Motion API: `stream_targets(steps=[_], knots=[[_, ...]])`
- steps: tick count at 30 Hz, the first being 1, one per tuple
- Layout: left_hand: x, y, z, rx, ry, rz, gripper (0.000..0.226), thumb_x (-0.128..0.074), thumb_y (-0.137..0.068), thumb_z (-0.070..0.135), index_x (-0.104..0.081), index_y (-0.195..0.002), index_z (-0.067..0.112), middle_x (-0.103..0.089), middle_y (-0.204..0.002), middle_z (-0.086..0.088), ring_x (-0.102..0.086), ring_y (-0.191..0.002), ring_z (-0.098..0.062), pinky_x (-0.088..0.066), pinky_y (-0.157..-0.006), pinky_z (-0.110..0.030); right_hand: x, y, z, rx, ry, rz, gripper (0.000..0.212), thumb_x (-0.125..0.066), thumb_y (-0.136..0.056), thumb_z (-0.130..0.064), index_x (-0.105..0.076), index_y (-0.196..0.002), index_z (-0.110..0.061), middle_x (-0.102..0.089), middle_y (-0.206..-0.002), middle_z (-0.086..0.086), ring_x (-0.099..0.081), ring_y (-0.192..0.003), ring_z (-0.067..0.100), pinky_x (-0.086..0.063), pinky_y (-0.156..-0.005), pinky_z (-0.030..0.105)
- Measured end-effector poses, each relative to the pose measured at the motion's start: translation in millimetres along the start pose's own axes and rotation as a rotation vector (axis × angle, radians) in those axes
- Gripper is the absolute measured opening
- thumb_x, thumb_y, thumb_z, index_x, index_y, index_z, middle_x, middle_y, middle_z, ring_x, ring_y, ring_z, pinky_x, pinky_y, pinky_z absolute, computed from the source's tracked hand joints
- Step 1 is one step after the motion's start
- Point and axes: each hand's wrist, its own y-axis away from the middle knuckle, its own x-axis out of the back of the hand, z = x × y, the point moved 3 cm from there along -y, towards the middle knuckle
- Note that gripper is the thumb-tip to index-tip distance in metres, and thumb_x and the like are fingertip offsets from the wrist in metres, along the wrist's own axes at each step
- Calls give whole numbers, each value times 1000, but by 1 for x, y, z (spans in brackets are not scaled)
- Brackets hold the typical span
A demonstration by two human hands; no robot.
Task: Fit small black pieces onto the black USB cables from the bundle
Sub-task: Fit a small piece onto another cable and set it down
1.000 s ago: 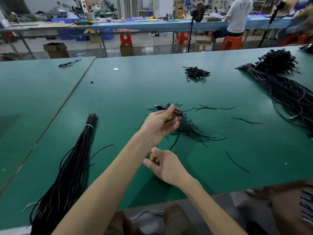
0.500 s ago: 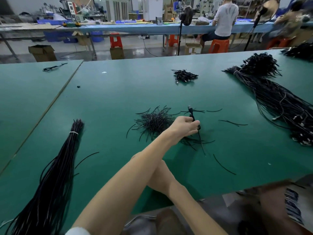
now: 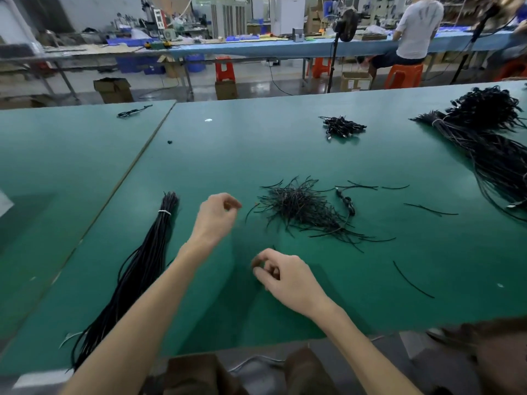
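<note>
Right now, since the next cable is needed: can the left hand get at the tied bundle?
Probably yes. The left hand hovers above the table, apparently empty, just right of the bundle. Only bare green surface lies between them, and the right hand is on the other side.

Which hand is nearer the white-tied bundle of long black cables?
Left. The left hand is just right of the white-tied bundle of long black cables; the right hand is farther right, toward the person.
</note>
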Motion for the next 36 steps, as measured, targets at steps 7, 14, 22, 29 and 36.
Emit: stream_targets(steps=[7, 14, 22, 29, 36], knots=[[58, 19, -82, 235, -681, 223, 30, -61, -98, 9, -50, -123, -4, -50, -127, -25, -49, -117, -39, -44, -91, -43, -1, 0, 2, 18, 0, -1, 4, -62, -101, -34, -65, -101, -33, -63, -72, -7, -55, -59, 11, -48, -63, 21], [64, 27, -96, 198, -628, 299, 22, -65, -100, 12, -53, -110, -3, -56, -111, -27, -58, -99, -42, -39, -68, -42, -2, 0, 6, 16, 6, 13, 4, -62, -101, -32, -66, -102, -31, -64, -71, -4, -55, -60, 14, -50, -66, 24], [69, 26, -102, 299, -487, 371, 23, -61, -101, 18, -60, -112, -2, -58, -113, -24, -60, -98, -45, -38, -73, -43, -1, -1, 9, 16, 7, 22, 5, -61, -102, -32, -66, -103, -30, -63, -71, -5, -59, -64, 16, -55, -71, 31], [74, 31, -110, 318, -233, 463, 12, -63, -99, 20, -68, -98, 10, -71, -106, -12, -64, -96, -36, -40, -81, -38, -1, -1, 10, 17, 0, 21, 6, -61, -102, -31, -66, -104, -30, -64, -71, -8, -60, -64, 15, -55, -70, 30], [73, 43, -99, 243, -202, 460, 14, -59, -102, 20, -61, -94, 9, -66, -102, -12, -56, -84, -28, -39, -76, -38, -1, -2, 10, 9, -18, 20, 5, -61, -102, -30, -66, -102, -30, -65, -71, -5, -60, -63, 16, -56, -71, 33]])
